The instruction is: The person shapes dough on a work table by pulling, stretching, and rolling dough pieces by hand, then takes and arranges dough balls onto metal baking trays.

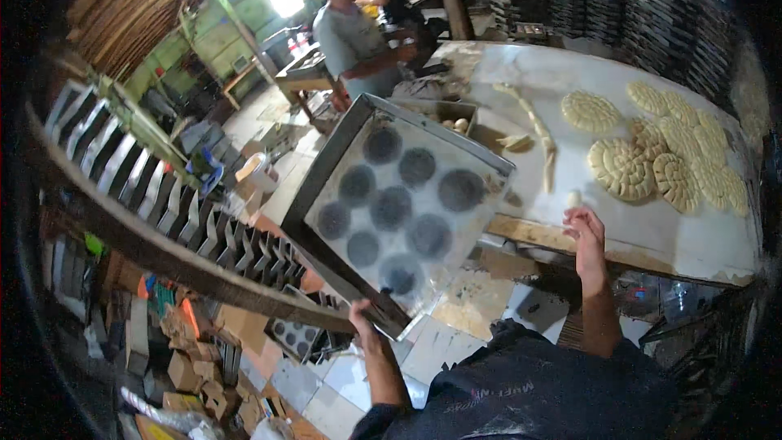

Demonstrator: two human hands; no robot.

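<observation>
My left hand (366,319) is closed on the near edge of a square metal baking tray (338,147). The tray hangs tilted between the rack and the table, its floor marked with several dark round patches. Over the table's front edge, my right hand (586,232) has bent fingers apart and holds nothing that I can see. Just beyond its fingertips lies a small pale dough piece (574,197). Flat round scored doughs (621,169) cover the right part of the pale table (521,204). A long dough strip (544,134) lies left of them.
Behind the tray stands a box (466,112) of dough balls. A rack of metal trays (163,204) with a wooden rail (187,253) fills the left. Cardboard scraps (204,383) litter the lower left floor. A person in grey (358,41) stands at the back, with others beyond.
</observation>
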